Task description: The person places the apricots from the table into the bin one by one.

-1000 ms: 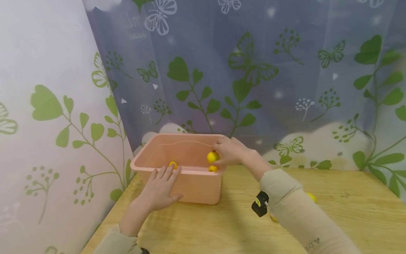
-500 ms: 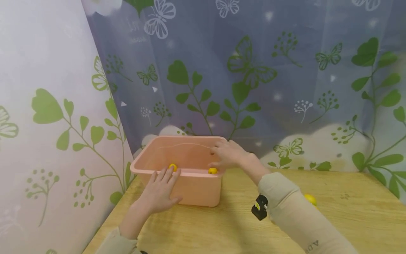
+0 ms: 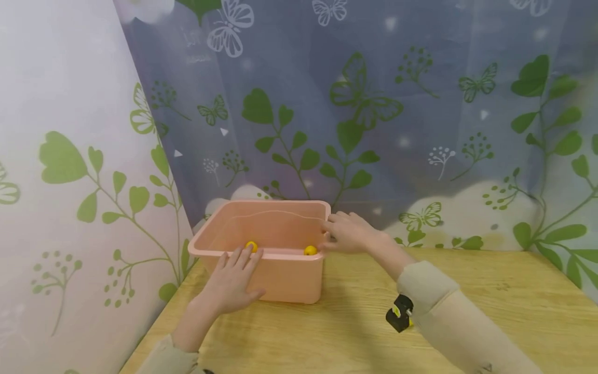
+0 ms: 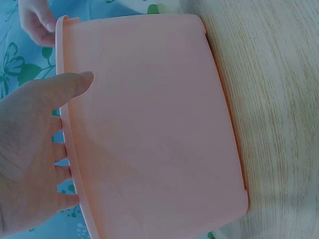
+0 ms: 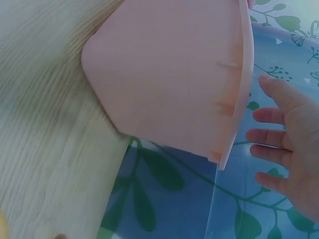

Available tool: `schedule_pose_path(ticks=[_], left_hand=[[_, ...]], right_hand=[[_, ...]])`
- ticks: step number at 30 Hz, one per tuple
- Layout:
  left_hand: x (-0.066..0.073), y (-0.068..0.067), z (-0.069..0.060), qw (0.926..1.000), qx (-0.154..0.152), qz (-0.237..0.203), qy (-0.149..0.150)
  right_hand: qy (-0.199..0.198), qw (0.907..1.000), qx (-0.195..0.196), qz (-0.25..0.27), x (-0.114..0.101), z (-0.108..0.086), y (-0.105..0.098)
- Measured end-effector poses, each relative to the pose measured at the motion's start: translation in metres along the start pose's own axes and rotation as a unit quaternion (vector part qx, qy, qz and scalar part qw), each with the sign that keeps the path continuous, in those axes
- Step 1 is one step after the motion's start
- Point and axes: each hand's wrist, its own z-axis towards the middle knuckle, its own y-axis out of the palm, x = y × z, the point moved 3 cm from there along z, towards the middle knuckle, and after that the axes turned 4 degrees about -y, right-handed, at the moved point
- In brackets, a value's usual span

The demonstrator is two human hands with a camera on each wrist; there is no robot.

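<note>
The pink bin [image 3: 287, 278] stands upright on the table, one round yellow item [image 3: 310, 251] inside near its front right corner. Another yellow item [image 3: 251, 246] shows behind the left fingers. My left hand [image 3: 230, 284] holds the bin's front rim: in the left wrist view, the thumb of the hand [image 4: 30, 149] lies on the outer wall and the fingers pass over the rim. Just right of the bin's right rim, my right hand [image 3: 352, 232] is empty, its fingers loosely spread. In the right wrist view, a gap separates that hand [image 5: 299, 144] from the rim [image 5: 246, 64].
The wooden table [image 3: 467, 280] extends to the right. Part of something yellow [image 3: 411, 322] shows beside the black wrist camera [image 3: 399, 313]; a yellow edge [image 5: 2, 230] also shows in the right wrist view's lower left. A patterned cloth [image 3: 289, 104] hangs behind the bin.
The yellow ball has left my right hand and is out of sight. That hand has drawn back rightward from over the bin to outside its rim. My left hand stays put.
</note>
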Motion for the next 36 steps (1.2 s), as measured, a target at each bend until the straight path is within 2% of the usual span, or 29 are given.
schedule_pose_path(ticks=[6, 11, 23, 36], left_hand=[[0.001, 0.000, 0.000, 1.0000, 0.003, -0.006, 0.004], [-0.001, 0.001, -0.001, 1.0000, 0.004, -0.005, 0.000], [-0.001, 0.001, -0.001, 0.9999, 0.014, -0.003, 0.003], [0.000, 0.000, -0.001, 0.9999, 0.014, -0.005, 0.005]], right_hand=[[-0.001, 0.9998, 0.019, 0.008, 0.007, -0.021, 0.003], [-0.003, 0.9997, 0.020, 0.010, 0.013, -0.039, 0.008], [-0.024, 0.9978, 0.053, -0.031, 0.028, -0.083, 0.037], [-0.024, 0.9976, 0.061, -0.023, 0.036, -0.124, 0.065]])
